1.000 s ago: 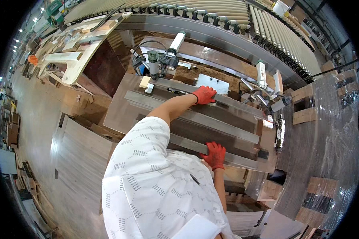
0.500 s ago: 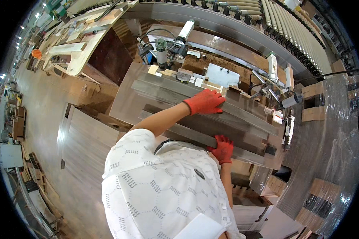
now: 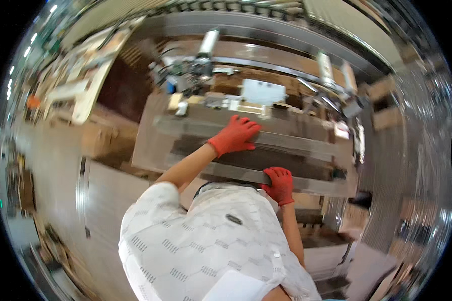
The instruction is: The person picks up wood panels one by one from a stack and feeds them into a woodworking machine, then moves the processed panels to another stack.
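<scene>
Both my hands wear red gloves over a brown tabletop (image 3: 148, 135) with long grey strips on it. My left hand (image 3: 237, 134) lies on the far grey strip (image 3: 299, 144), its fingers spread. Closer to my body, my right hand (image 3: 279, 185) curls its fingers over the near grey strip (image 3: 236, 172); its thumb is partly hidden. Between the strips runs a darker brown band. Beyond them stands a fixture with a pale metal plate (image 3: 263, 92) and small blocks. The picture is blurred by motion.
Cylinder clamps stand at the fixture's left (image 3: 202, 62) and right (image 3: 327, 70). A roller conveyor (image 3: 226, 7) runs behind. To the left is a wooden bench (image 3: 83, 100) with scraps; to the right, a film-wrapped stack (image 3: 419, 145). A large pale panel (image 3: 113, 200) lies near the tabletop's left side.
The whole view has shifted and blurred. My left hand has come slightly toward me, away from the fixture, and the far strip appears farther from the blocks. My right hand keeps its place on the near strip.
</scene>
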Motion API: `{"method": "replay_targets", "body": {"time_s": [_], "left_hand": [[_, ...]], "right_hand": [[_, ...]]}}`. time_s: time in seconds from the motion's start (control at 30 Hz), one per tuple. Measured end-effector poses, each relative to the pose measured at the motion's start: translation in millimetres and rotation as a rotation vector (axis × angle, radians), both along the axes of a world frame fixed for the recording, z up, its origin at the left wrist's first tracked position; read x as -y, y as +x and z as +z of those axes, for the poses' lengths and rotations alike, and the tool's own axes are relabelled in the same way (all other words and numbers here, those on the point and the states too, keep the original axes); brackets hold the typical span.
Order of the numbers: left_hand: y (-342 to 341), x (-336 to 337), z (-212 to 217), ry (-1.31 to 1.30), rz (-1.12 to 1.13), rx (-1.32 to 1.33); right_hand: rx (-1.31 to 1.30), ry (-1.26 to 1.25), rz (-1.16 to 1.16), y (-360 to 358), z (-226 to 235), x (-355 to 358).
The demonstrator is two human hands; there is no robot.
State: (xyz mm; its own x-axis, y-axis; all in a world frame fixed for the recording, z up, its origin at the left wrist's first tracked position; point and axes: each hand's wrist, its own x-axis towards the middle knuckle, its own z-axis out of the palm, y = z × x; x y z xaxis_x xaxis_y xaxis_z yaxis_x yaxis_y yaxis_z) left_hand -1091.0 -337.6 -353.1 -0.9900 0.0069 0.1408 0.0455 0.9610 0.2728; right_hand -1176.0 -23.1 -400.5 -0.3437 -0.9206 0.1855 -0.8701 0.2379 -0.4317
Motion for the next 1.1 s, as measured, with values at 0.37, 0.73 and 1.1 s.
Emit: {"method": "replay_targets", "body": {"time_s": [0.37,0.73,1.1], "left_hand": [[-11,-52,116,0.096,-0.012,0.066],[-93,52,-9,0.193,0.043,0.131],[-147,111,-136,-0.235,0.189,0.162]], "right_hand": [[-0.257,-0.271,-0.195,-67,137,42],[-0.109,-0.231,-0.321,-15,21,-1],[-0.062,0.054,-0.221,-10,-9,-22]]}}
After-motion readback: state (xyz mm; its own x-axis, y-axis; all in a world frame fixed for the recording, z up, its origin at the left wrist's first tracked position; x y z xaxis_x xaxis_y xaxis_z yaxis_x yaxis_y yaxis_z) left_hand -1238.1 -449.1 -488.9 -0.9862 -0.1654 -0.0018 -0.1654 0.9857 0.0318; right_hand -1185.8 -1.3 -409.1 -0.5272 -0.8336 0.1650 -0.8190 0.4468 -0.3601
